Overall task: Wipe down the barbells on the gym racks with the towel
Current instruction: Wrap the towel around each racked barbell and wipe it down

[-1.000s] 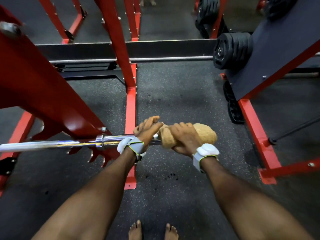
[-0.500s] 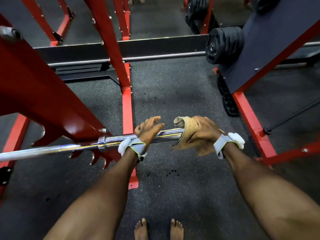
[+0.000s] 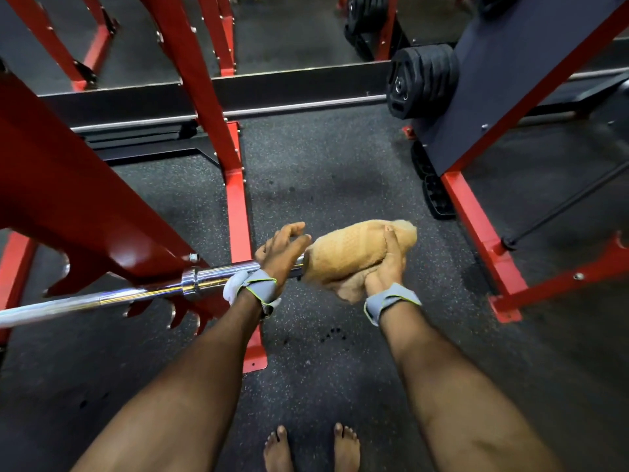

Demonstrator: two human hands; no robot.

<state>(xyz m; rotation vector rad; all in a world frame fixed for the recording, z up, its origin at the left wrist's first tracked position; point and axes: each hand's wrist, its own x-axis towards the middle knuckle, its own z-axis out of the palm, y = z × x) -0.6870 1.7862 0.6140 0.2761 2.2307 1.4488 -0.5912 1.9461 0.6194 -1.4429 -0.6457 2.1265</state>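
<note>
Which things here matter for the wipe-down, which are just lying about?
Job: barbell; towel over its end; right hand gripping the towel; left hand resting on the barbell; red rack.
Idle: black weight plates; dark angled board.

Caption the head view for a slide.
Right hand grips a tan towel over the barbell end; left hand rests on its chrome sleeve beside a red rack.

The left hand [image 3: 280, 250] rests on the chrome barbell [image 3: 136, 296], fingers nearly straight. Just beside it, the right hand [image 3: 388, 264] grips the tan towel [image 3: 347, 257], which covers the barbell's end. The barbell lies on a red rack [image 3: 85, 199]. 2 bare feet [image 3: 277, 451] stand on the dark floor [image 3: 323, 185].
</note>
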